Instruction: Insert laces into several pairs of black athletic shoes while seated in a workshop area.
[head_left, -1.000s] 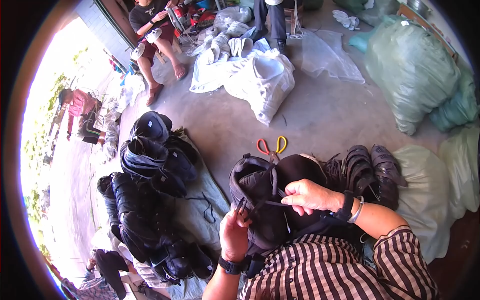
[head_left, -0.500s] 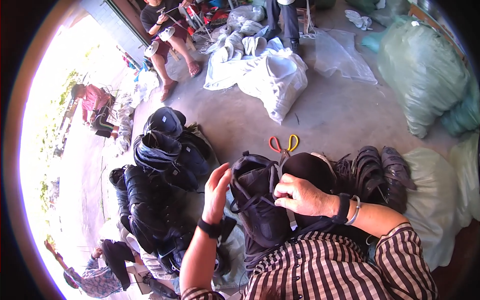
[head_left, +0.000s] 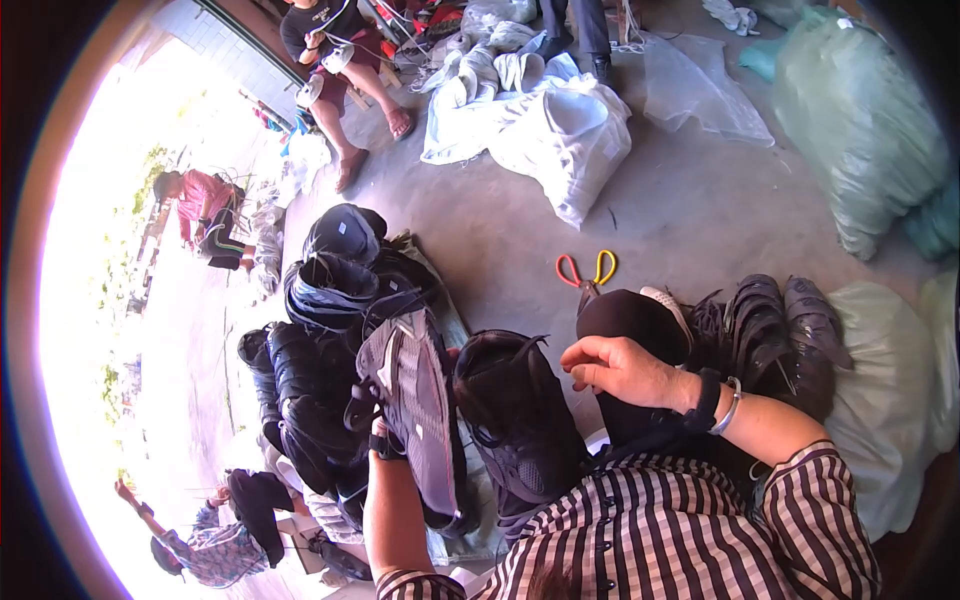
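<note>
A dark shoe [head_left: 415, 395] stands tilted on the left with its patterned grey sole toward me. My left hand [head_left: 381, 432] is closed on it from behind, most of the fingers hidden by the shoe. Beside it a second black laced shoe [head_left: 522, 425] rests against my lap, its opening facing away from me. To the right of that shoe, my right hand [head_left: 625, 368] is raised with loosely bent fingers. Nothing shows between them, and the hand is apart from both shoes.
Black shoes [head_left: 320, 410] are heaped on the left. More dark shoes [head_left: 770, 330] stand at right beside a pale sack [head_left: 870, 380]. Scissors [head_left: 586, 272] with red and yellow handles lie ahead. White sacking [head_left: 560, 140], a large green bag [head_left: 850, 120] and several people are farther off.
My left hand has gone from beside the laced shoe to the left and now holds another shoe, sole showing. My right hand has come away from the laced shoe's laces.
</note>
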